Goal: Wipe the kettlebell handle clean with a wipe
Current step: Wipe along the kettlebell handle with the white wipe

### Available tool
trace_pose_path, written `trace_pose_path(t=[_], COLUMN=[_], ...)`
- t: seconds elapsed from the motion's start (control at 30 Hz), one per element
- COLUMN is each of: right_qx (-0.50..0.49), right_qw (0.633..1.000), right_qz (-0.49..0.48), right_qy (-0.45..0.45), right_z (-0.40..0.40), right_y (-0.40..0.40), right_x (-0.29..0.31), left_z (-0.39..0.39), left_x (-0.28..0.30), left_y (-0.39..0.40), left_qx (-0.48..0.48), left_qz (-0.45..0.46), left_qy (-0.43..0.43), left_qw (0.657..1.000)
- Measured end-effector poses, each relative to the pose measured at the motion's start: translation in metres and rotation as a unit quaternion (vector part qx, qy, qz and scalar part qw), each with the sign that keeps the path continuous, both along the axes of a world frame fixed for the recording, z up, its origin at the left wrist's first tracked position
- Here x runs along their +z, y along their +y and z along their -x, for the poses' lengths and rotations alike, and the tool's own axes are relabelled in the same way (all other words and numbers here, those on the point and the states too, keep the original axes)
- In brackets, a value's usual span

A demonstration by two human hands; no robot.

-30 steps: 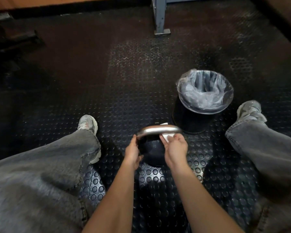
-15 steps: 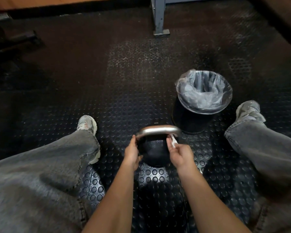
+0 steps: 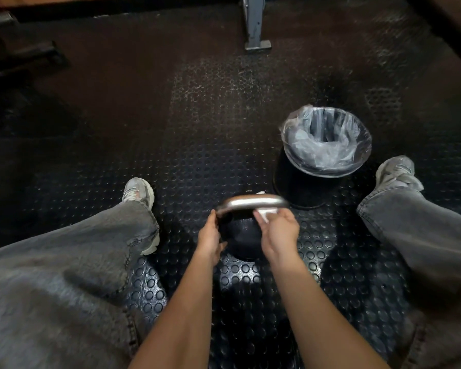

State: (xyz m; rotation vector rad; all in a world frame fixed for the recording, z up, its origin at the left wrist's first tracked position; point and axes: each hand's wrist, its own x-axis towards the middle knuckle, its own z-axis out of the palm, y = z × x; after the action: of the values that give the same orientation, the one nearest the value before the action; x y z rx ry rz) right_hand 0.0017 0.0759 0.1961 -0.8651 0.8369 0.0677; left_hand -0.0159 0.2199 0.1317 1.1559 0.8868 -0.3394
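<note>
Kettlebell (image 3: 240, 235) stands between my legs; my right hand (image 3: 280, 230) clamps the wipe (image 3: 264, 213) against its handle (image 3: 250, 202), left hand (image 3: 209, 235) grips the handle's left end; bin (image 3: 304, 182) just beside.

Studded black rubber floor (image 3: 202, 145), lined bin (image 3: 326, 145)

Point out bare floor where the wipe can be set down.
Widest free patch: studded mat ahead, between left shoe, metal post and bin. Smaller patch under the forearms. Crowded: between kettlebell and bin, where the right hand works the wipe.
</note>
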Motion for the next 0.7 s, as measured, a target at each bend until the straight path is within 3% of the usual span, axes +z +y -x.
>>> trace_pose_path(t=[0.1,0.27,0.33,0.4,0.53,0.6,0.7], right_qx=[-0.115,-0.096,-0.079,0.003,0.17,0.111,-0.068], right_qw=[0.975,0.976,0.986,1.0,0.966,0.981,0.996], right_qz=[-0.175,-0.182,-0.138,-0.008,0.183,0.146,-0.052], right_qy=[0.077,0.075,0.045,0.012,-0.062,-0.055,0.035], right_z=[-0.01,-0.008,-0.007,0.004,0.025,0.015,-0.005], right_y=[-0.028,-0.035,-0.02,0.0,0.017,0.008,-0.012], right_x=[-0.009,-0.009,0.001,0.002,-0.004,-0.001,-0.002], left_z=[0.0,0.0,0.0,0.0,0.001,0.001,0.0], left_x=[0.002,0.001,0.002,0.003,0.005,0.005,0.003], left_y=[0.001,0.0,0.0,-0.001,-0.001,-0.001,-0.001], left_qx=[0.005,0.006,0.007,0.012,0.017,0.018,0.014], left_qz=[0.003,0.009,0.004,0.001,0.001,-0.001,-0.001], left_qy=[0.003,0.003,0.003,0.004,0.006,0.009,0.005], left_qw=[1.0,1.0,1.0,1.0,1.0,1.0,1.0])
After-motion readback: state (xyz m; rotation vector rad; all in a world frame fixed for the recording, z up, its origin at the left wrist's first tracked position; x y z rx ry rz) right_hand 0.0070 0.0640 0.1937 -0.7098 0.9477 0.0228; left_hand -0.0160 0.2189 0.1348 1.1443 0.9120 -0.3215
